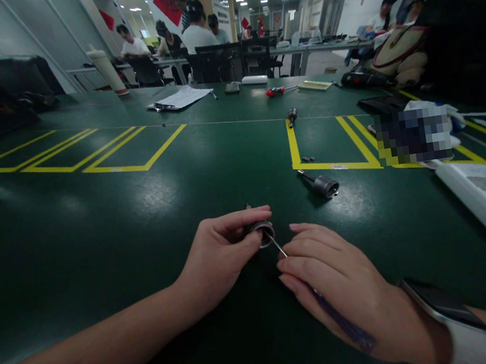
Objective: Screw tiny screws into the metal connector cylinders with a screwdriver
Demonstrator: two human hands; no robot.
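Note:
My left hand (220, 245) is closed around a metal hole saw (268, 226), a small grey cup whose open end faces right and toward me. A thin shank tip pokes out above the fingers. In my right hand (342, 276) is a slim screwdriver (344, 318) with a dark purple, see-through handle. Its steel shaft runs up and left into the cup's mouth; the tip is hidden inside. A second hole saw (325, 186) lies on its side on the green table, just beyond my right hand.
Yellow tape (335, 166) marks boxes on the table. Another hole saw (292, 116) and tiny metal parts (308, 159) lie nearby. Farther back are a red screwdriver (275, 91) and papers (181, 97). A white device (485, 202) stands at right. People sit at tables behind.

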